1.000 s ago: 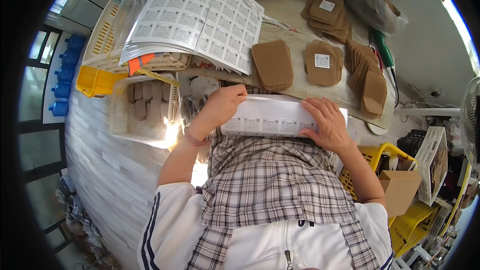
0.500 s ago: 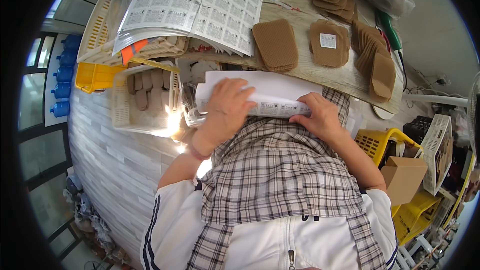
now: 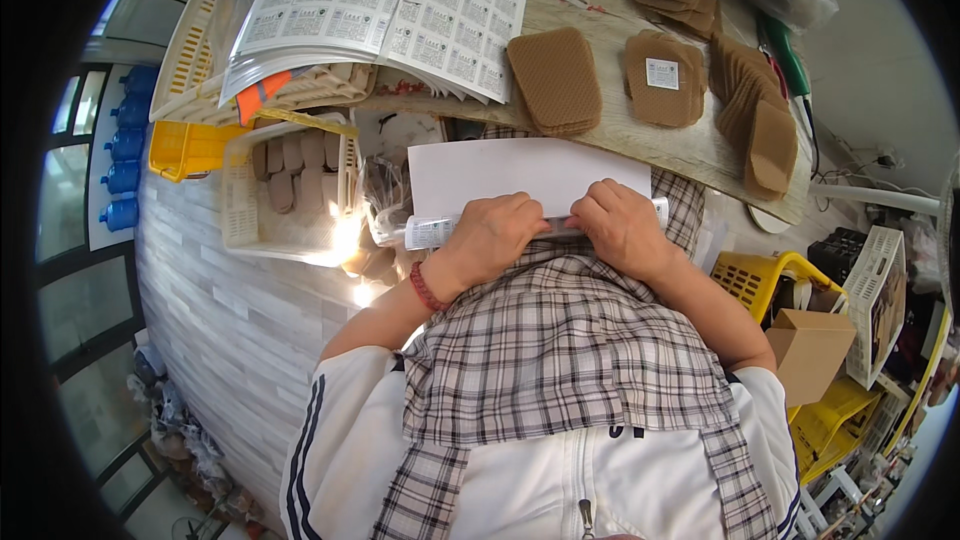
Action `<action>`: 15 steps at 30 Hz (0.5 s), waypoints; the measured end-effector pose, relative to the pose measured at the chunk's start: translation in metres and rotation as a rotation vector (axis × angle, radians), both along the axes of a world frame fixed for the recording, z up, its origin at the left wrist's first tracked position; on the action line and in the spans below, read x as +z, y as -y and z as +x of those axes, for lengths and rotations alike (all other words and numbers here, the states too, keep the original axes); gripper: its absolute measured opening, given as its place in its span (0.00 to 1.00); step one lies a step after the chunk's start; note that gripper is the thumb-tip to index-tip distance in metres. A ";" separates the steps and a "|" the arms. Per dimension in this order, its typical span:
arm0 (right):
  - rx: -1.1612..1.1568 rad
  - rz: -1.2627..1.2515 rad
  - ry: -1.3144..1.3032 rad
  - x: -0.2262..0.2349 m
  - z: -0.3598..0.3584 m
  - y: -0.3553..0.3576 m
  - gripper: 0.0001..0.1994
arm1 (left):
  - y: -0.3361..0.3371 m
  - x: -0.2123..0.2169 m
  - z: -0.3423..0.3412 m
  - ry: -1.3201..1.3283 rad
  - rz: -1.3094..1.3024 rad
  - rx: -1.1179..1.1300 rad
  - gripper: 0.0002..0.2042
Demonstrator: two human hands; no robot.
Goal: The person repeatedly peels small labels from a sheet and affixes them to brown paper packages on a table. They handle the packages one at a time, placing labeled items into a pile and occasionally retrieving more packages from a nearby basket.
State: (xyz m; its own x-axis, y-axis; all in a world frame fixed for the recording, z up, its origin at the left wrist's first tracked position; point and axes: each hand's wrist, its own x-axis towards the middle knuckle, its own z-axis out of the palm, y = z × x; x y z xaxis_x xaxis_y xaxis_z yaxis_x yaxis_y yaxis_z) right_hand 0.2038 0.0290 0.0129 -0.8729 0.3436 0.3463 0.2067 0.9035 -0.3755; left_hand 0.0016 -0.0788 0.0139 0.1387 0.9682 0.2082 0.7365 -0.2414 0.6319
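Wooden tabletop (image 3: 640, 140) carried brown pads (image 3: 555, 80), label sheets (image 3: 380, 0). Left hand (image 3: 495, 235), right hand (image 3: 620, 225): fingers gripped white sheet (image 3: 530, 175) at lower edge.

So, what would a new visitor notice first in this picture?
First, both hands at the centre: the left hand and right hand press on a white sheet over the plaid lap. Behind it, a large sheet of printed labels covers a basket, and brown pads lie on the wooden table.

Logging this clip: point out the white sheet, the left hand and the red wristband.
white sheet (image 3: 520, 175), head view, bare middle of the sheet.
left hand (image 3: 497, 233), head view, back of hand.
red wristband (image 3: 424, 287), head view, band on the left wrist.
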 end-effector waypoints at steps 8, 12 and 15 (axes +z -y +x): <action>0.046 -0.309 0.141 -0.004 0.028 -0.016 0.13 | 0.048 -0.010 -0.051 -0.179 0.167 -0.027 0.12; 0.058 -0.416 0.194 -0.002 0.019 -0.012 0.12 | 0.058 -0.013 -0.065 -0.152 0.110 -0.034 0.13; 0.085 -0.481 0.199 -0.001 0.013 -0.010 0.12 | 0.077 -0.003 -0.094 0.033 -0.173 0.040 0.13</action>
